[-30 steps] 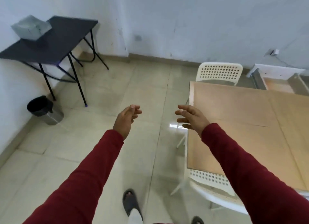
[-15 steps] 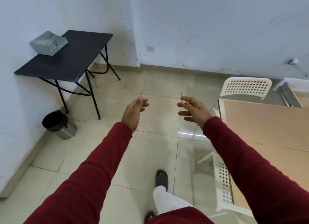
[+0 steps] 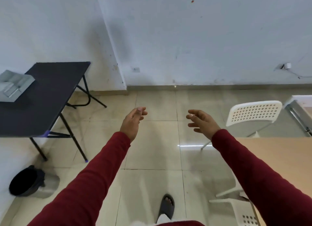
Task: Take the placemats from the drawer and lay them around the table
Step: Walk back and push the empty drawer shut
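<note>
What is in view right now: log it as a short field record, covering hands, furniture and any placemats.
left hand: empty, fingers loosely curled, held out over the floor
right hand: empty, fingers spread, no grip on anything
wooden table: right edge of view, bare where visible
white chair: perforated back, at the table's far end
black folding table: left, by the wall
grey box: on the black table
bin: floor, lower left
placemats: none visible
drawer: none visible

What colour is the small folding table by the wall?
The folding table is black, seen in the head view.
</note>
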